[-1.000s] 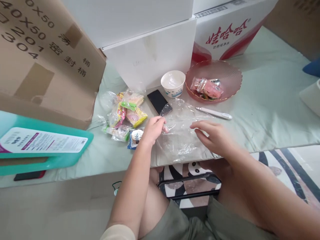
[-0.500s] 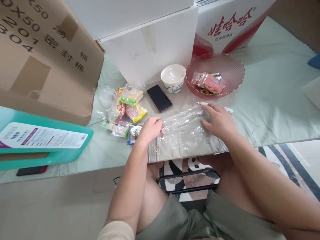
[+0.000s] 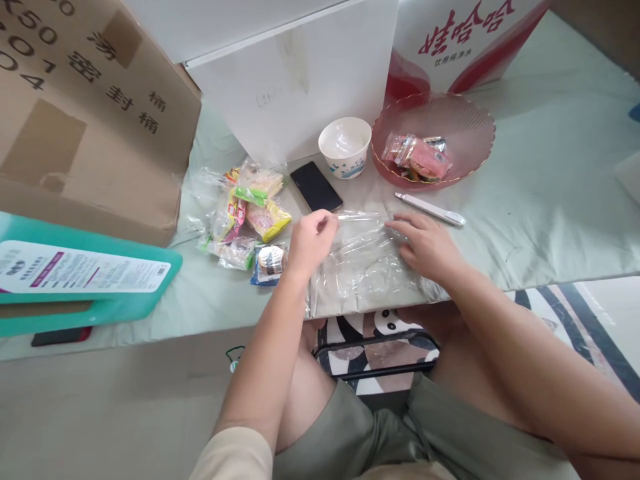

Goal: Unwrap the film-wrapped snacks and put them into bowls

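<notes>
A clear plastic bag (image 3: 360, 270) lies spread over the near edge of the cloth-covered table. My left hand (image 3: 313, 241) is closed, thumb and fingers pinching the bag's far left corner. On the bag's right side rests my right hand (image 3: 425, 243), its fingers stretched out and touching the film. Just beyond that hand is a white utility knife (image 3: 431, 209). To the left of my left hand lie a blue snack packet (image 3: 270, 263) and a pile of wrapped snacks (image 3: 253, 207).
A black phone (image 3: 317, 187), a white paper bowl (image 3: 345, 148) and a pink bowl (image 3: 470, 140) with several small packets stand behind the bag. White boxes (image 3: 300, 87) rise at the back. A cardboard box (image 3: 125, 147) and a turquoise jug (image 3: 150, 287) are on the left.
My left hand has moved away from me and slightly right, drawing the bag's corner along. My right hand has slid left off the utility knife, which now shows whole.
</notes>
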The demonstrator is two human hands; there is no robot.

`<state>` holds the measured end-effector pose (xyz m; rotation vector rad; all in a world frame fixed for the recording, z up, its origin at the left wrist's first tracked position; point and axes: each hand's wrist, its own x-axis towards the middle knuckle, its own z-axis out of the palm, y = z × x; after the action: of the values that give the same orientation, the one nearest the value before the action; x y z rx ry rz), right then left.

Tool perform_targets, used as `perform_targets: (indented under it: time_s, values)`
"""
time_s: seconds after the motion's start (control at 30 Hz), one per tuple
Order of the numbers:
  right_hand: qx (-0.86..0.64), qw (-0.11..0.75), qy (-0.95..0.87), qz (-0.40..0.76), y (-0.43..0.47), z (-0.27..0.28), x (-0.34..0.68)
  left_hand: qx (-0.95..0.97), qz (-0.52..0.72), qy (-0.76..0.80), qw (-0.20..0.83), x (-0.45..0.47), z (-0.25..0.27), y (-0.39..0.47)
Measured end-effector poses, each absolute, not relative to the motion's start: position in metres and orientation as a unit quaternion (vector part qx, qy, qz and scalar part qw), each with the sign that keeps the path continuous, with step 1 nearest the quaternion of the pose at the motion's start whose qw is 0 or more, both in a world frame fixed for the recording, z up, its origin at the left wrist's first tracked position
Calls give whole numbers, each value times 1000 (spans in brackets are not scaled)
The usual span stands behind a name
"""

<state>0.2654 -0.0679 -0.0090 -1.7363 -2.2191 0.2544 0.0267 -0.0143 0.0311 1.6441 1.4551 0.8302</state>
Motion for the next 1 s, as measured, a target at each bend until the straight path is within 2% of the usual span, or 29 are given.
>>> perform_targets:
  time_s: [0.13, 0.33, 0.77, 0.87, 1.0]
  values:
    - [-622, 124, -767, 99, -68, -9, 269, 507, 400, 617, 449, 24, 27, -4]
    - [-652, 88, -748, 86, -70, -10, 278, 442, 471, 640, 416, 23, 32, 8]
    - [-681, 80, -721, 97, -83, -12, 294, 397, 515, 667, 363, 22, 30, 24]
    - [-680, 91, -720, 104, -86, -10, 297, 392, 523, 672, 348, 22, 29, 23]
    - [-659, 149, -727, 120, -88, -4, 297, 391, 521, 670, 356, 24, 28, 19]
